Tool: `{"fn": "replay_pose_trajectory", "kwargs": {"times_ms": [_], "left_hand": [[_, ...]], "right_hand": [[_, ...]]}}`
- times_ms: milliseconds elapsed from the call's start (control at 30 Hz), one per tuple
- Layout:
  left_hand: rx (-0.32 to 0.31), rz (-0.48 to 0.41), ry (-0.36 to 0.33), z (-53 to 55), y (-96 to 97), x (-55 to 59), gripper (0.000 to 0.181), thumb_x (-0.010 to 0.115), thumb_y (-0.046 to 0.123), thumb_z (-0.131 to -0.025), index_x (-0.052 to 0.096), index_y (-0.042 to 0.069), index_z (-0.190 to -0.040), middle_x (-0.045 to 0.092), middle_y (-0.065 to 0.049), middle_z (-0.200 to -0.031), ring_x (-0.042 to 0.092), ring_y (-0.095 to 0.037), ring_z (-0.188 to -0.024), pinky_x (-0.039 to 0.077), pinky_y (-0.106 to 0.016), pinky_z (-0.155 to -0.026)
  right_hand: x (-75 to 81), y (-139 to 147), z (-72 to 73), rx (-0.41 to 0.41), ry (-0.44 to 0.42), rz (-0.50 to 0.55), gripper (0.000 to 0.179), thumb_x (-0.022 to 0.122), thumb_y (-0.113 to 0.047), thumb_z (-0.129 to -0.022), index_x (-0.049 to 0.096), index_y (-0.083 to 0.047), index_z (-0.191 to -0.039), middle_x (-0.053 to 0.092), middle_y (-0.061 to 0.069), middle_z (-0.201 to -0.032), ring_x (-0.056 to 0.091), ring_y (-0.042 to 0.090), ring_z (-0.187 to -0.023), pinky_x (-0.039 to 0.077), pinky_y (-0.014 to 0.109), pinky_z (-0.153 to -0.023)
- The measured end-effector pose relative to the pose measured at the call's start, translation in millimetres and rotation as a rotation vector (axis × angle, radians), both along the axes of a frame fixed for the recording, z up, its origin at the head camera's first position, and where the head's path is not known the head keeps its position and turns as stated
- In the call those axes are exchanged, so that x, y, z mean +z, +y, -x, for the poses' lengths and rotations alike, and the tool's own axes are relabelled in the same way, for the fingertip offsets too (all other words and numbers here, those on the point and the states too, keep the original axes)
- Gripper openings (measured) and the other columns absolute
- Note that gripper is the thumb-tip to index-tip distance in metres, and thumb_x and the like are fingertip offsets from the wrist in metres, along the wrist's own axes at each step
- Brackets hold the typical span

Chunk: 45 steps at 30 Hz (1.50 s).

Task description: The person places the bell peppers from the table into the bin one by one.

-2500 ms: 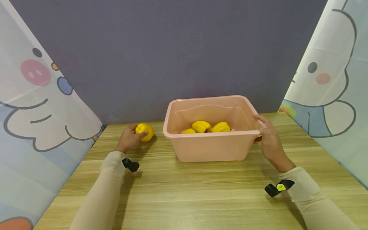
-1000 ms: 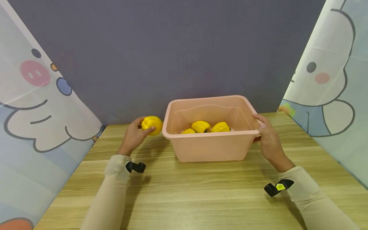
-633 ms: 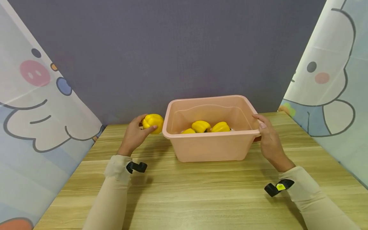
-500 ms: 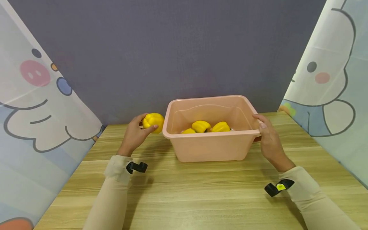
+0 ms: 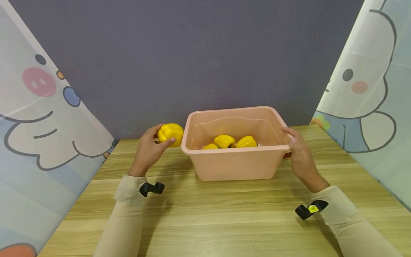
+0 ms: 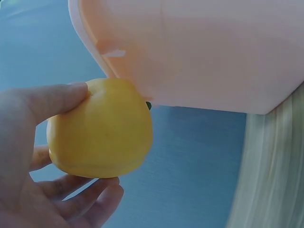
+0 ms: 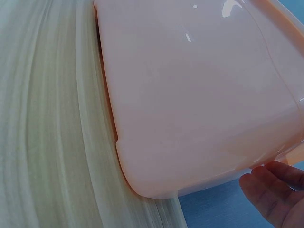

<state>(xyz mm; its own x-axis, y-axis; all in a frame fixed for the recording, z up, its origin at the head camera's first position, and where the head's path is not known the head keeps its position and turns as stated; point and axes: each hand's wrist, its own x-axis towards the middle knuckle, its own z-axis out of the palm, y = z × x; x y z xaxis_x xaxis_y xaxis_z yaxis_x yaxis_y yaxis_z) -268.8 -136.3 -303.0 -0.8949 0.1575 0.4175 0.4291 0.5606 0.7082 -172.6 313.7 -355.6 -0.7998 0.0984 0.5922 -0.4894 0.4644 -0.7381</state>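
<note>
My left hand [image 5: 150, 150] grips a yellow bell pepper [image 5: 171, 135] above the table, just left of the pink bin's rim. In the left wrist view the thumb lies on top of the bell pepper [image 6: 102, 130] and the fingers curl beneath it; a bit of dark green stem shows on its far side. The pink plastic bin [image 5: 234, 164] stands upright on the table with several yellow bell peppers [image 5: 246, 142] inside, partly hidden by its front wall. At the bin's right end my right hand [image 5: 302, 159] holds the rim, thumb on top; its fingertips [image 7: 259, 183] show under the edge.
The wood-grain table [image 5: 205, 214] reaches back to a dark grey panel [image 5: 205, 53]. Cartoon-printed sheets [image 5: 48, 107] hang at the left and right sides. Each wrist wears a black camera mount.
My left hand has lifted the bell pepper off the table and carried it right and up, close to the bin's left rim. The right hand and the bin have stayed put.
</note>
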Motion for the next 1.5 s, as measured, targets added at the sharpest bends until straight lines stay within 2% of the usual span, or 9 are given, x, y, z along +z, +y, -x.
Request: {"fn": "replay_pose_trajectory", "kwargs": {"times_ms": [433,800,1133,1500], "left_hand": [[0.031,-0.040,0.042,-7.7,-2.8,5.8,0.074,0.078,0.042,-0.087,0.050,0.007,-0.146,0.052,-0.015,-0.131,0.057,-0.030,-0.110,0.052,-0.047,-0.093],[0.021,-0.054,0.063,-12.2,0.4,12.4,0.073,0.078,0.043,-0.087,0.050,0.007,-0.146,0.053,-0.013,-0.130,0.059,-0.028,-0.108,0.052,-0.046,-0.094],[0.024,-0.060,0.077,-12.2,3.8,17.5,0.072,0.078,0.044,-0.087,0.052,0.009,-0.145,0.055,-0.011,-0.129,0.059,-0.027,-0.106,0.051,-0.045,-0.094],[0.012,-0.059,0.092,-11.9,5.8,23.1,0.071,0.078,0.042,-0.088,0.052,0.010,-0.145,0.054,-0.011,-0.131,0.059,-0.027,-0.107,0.051,-0.045,-0.094]], "right_hand": [[0.5,-1,-0.3,0.000,-0.001,-0.006,0.046,0.025,-0.024,-0.110,0.042,-0.007,-0.149,0.050,0.022,-0.135,0.059,0.005,-0.082,0.053,0.019,-0.062],[-0.5,0,-0.4,0.007,0.000,0.008,0.046,0.025,-0.024,-0.110,0.042,-0.006,-0.149,0.051,0.020,-0.132,0.059,0.007,-0.082,0.052,0.018,-0.063],[0.1,0,0.3,0.008,-0.005,0.011,0.046,0.026,-0.025,-0.110,0.043,-0.006,-0.149,0.051,0.022,-0.133,0.059,0.006,-0.082,0.054,0.022,-0.062],[1.1,-1,-0.7,-0.002,-0.005,-0.004,0.046,0.026,-0.025,-0.110,0.043,-0.006,-0.149,0.049,0.023,-0.137,0.058,0.006,-0.083,0.054,0.021,-0.062]]}}
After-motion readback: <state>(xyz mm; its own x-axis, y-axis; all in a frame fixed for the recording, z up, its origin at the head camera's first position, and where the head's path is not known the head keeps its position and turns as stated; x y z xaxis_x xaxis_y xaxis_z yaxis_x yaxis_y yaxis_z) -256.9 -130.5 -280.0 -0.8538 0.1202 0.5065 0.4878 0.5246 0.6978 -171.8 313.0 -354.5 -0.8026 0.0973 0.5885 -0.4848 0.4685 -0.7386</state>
